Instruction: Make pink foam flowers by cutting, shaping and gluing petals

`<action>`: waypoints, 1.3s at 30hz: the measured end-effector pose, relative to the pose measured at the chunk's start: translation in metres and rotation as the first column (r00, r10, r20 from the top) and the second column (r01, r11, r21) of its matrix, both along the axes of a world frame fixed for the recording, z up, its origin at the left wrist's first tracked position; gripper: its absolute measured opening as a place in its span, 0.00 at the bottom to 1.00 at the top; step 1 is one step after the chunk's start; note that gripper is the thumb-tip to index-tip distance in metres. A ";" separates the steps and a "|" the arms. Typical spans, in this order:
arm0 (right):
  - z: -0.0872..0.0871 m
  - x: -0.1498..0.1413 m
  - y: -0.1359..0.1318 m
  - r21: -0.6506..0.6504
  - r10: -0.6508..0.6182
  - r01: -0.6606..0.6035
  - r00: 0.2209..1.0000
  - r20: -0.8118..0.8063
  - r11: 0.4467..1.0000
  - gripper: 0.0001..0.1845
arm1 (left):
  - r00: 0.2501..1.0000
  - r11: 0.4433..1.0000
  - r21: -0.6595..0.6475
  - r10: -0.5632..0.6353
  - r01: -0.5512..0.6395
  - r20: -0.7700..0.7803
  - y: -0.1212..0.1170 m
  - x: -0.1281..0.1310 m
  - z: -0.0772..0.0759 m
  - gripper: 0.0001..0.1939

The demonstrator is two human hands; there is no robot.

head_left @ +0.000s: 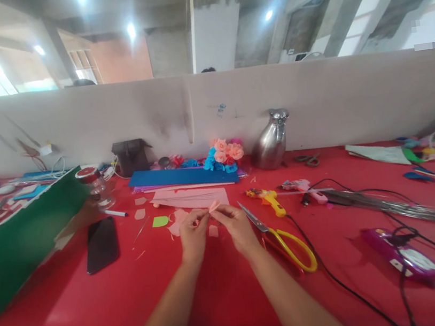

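My left hand (193, 235) and my right hand (236, 226) meet over the middle of the red table. Pinched between the fingertips of both is a small pink paper piece (214, 205), its upper edge showing above the fingers. Behind my hands lies a long pink paper sheet (190, 197) with dark lines on it. Pink paper scraps (175, 223) and a light green paper piece (160, 222) rest beside my left hand. Scissors with yellow handles (293, 244) lie to the right of my right hand, blades pointing away from me.
Two glue guns (267, 199) with black cords lie right of centre, near a bundle of thin wires (405, 206). A purple power strip (404, 255) sits at right. Leftward are a black phone (101, 245), a glass jar (97, 188) and a green partition (30, 243). Behind stand paper flowers (226, 153) and a metal jug (273, 141).
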State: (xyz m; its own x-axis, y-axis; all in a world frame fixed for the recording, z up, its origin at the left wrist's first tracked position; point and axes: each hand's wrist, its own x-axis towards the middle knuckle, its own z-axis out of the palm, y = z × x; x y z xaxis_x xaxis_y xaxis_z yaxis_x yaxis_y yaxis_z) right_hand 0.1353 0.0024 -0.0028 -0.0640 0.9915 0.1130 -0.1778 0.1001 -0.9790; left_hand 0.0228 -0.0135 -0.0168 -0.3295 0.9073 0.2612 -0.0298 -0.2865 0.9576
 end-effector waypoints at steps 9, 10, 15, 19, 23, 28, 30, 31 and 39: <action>0.000 0.000 0.000 -0.023 0.001 -0.001 0.999 -0.032 1.000 0.11 | 0.945 0.981 -0.104 -0.123 0.161 0.304 -0.002 0.002 0.003 0.08; 0.001 0.000 0.000 -0.027 0.004 -0.005 1.000 -0.025 1.000 0.11 | 0.928 0.977 -0.113 -0.131 0.180 0.348 -0.002 0.002 0.003 0.08; 0.002 -0.002 -0.002 -0.046 0.039 -0.039 0.999 -0.005 0.998 0.11 | 0.848 0.954 -0.156 -0.145 0.257 0.510 0.000 -0.002 0.005 0.10; 0.000 -0.001 -0.001 -0.062 0.101 -0.102 0.995 -0.025 0.993 0.13 | 0.809 0.947 -0.156 -0.144 0.279 0.570 0.002 -0.003 0.004 0.11; -0.004 0.001 0.002 -0.117 0.157 -0.167 0.983 -0.091 0.979 0.15 | 0.808 0.947 -0.151 -0.150 0.283 0.570 0.001 -0.003 0.004 0.10; -0.008 0.002 0.004 -0.161 0.188 -0.212 0.970 -0.153 0.964 0.15 | 0.802 0.944 -0.133 -0.175 0.301 0.571 0.001 -0.005 0.006 0.09; -0.008 0.002 0.004 -0.153 0.200 -0.226 0.964 -0.173 0.962 0.14 | 0.808 0.946 -0.131 -0.175 0.296 0.562 0.002 -0.005 0.006 0.09; -0.007 0.002 0.003 -0.144 0.208 -0.236 0.960 -0.189 0.961 0.13 | 0.812 0.946 -0.128 -0.180 0.297 0.555 0.002 -0.005 0.006 0.09; -0.006 0.000 0.003 -0.128 0.176 -0.206 0.961 -0.213 0.970 0.10 | 0.917 0.975 -0.113 -0.134 0.189 0.376 0.004 -0.005 -0.001 0.08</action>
